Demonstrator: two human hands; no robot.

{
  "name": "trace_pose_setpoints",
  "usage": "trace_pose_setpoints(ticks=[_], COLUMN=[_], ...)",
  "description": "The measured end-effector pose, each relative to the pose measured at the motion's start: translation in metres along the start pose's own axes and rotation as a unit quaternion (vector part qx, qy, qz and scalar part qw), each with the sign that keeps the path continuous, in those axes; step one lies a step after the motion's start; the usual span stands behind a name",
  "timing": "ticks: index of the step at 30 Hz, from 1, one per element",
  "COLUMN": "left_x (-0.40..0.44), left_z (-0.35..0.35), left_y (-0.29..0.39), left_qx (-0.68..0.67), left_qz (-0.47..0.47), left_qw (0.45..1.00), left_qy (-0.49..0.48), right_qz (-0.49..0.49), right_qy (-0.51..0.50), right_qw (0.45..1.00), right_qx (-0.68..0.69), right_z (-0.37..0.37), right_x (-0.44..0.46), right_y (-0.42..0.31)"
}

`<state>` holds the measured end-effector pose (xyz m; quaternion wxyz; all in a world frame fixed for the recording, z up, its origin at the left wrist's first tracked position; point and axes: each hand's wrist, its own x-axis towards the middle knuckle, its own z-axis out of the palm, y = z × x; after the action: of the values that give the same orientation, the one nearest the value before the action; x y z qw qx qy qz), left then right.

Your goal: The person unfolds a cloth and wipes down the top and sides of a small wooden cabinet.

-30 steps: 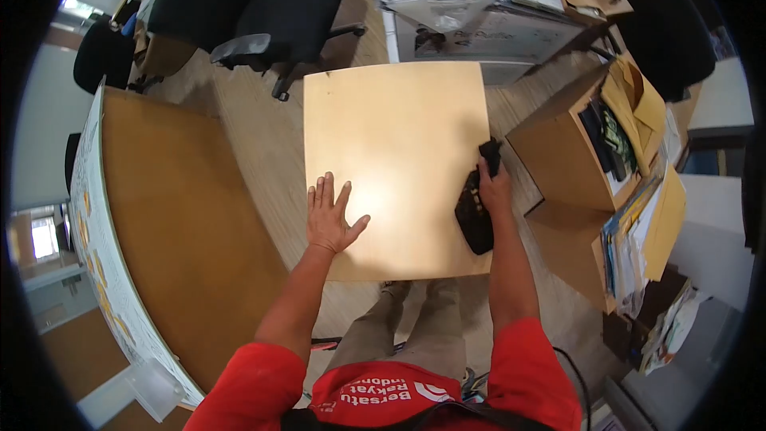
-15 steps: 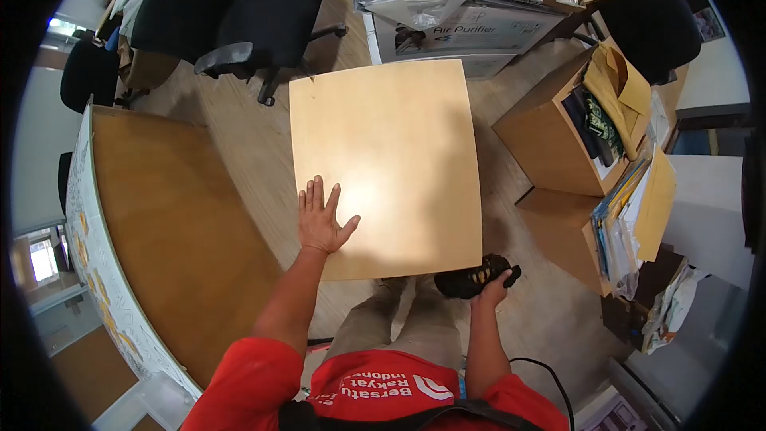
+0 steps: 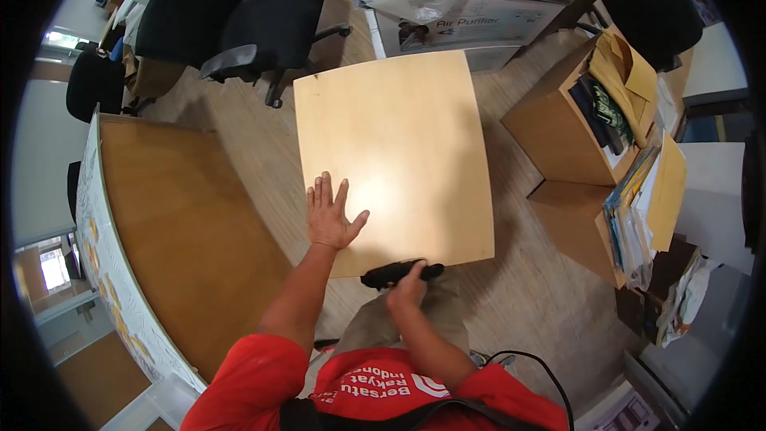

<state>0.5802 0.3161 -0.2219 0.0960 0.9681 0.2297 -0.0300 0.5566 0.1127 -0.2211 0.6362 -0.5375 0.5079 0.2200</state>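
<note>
Works, to judge by the pose, along the near edge of a light wooden board (image 3: 407, 136), bracing with one hand and guiding a tool with the other. Lays the left hand (image 3: 327, 222) flat on the board, near the left edge and toward the near-left corner, with fingers straight and spread, gripping nothing. Holds a black handheld tool (image 3: 383, 275) in the right hand (image 3: 407, 290), with fingers curled round it, at about the middle of the near edge and lengthwise to that edge. Cannot tell contact from a slight gap between tool and edge, nor make out the kind of tool, nor any link to the dark cable (image 3: 550, 375) near the right elbow. Has a low brown panel (image 3: 183, 223) beyond the left edge, a wooden cabinet (image 3: 550, 136) with envelopes (image 3: 630, 84) beyond the right edge, and a black chair (image 3: 271, 20) past the far-left corner, all apart from the board. Calls next, by judgement, for steady weight on the left palm, a firm hold on the tool, and an even line along the near edge, well away from the spread fingers.
</note>
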Motion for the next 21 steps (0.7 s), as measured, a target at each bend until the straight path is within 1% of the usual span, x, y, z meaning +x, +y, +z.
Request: trace_pose_setpoints(ticks=[2,3,4,5,6,7,8,10,11,14,16,18,19,20,21], left_x=[0.001,-0.002,-0.007,-0.005,0.0,0.001,0.001,0.0,0.001,0.003,0.003,0.002,0.003,0.004,0.005], left_z=[-0.001,-0.001,-0.001,-0.001,-0.001,-0.002,-0.002,-0.001,-0.001,-0.001,-0.002,-0.001,0.0,0.001,0.002], left_y=[0.0,0.001,0.002,0.002,0.002,0.002,0.002,0.001,0.0,-0.003,-0.003,-0.004,-0.005,-0.005,-0.007], left_qx=[-0.017,-0.038,-0.036,-0.036,-0.037,-0.035,-0.04,-0.043,-0.046,-0.041,-0.045,-0.044,-0.043,-0.044,-0.038], left_qz=[0.003,0.009,-0.004,-0.007,-0.009,-0.023,-0.018,-0.019,-0.017,-0.019,-0.015,-0.014,-0.011,-0.012,-0.004], left_qw=[1.0,0.999,0.999,0.999,0.999,0.999,0.999,0.999,0.999,0.999,0.999,0.999,0.999,0.999,0.999], left_qy=[0.007,0.014,0.004,0.002,0.004,0.0,0.003,0.014,0.01,0.001,-0.001,0.003,0.006,0.009,0.018], right_qz=[0.061,-0.042,-0.108,-0.151,-0.143,-0.13,-0.126,-0.159,-0.148,-0.145,-0.079,0.015,0.013,0.058,0.102], right_qy=[-0.014,0.009,0.012,-0.001,0.025,0.034,0.032,0.082,0.075,0.064,0.113,0.054,0.052,-0.007,-0.065], right_qw=[0.992,0.987,0.988,0.98,0.981,0.983,0.985,0.979,0.979,0.982,0.989,0.998,0.998,0.997,0.985], right_qx=[0.114,0.157,0.11,0.131,0.129,0.127,0.116,0.094,0.115,0.103,0.062,0.03,0.03,-0.047,-0.125], right_z=[-0.022,-0.027,-0.046,-0.067,-0.065,-0.062,-0.059,-0.041,-0.034,-0.017,0.014,0.034,0.04,0.045,0.045], right_x=[0.029,0.037,0.054,0.094,0.086,0.088,0.089,0.088,0.083,0.068,0.024,-0.011,-0.025,-0.04,-0.053], right_y=[-0.034,-0.064,-0.09,-0.106,-0.141,-0.159,-0.151,-0.142,-0.131,-0.072,-0.032,0.011,0.027,0.043,0.054])
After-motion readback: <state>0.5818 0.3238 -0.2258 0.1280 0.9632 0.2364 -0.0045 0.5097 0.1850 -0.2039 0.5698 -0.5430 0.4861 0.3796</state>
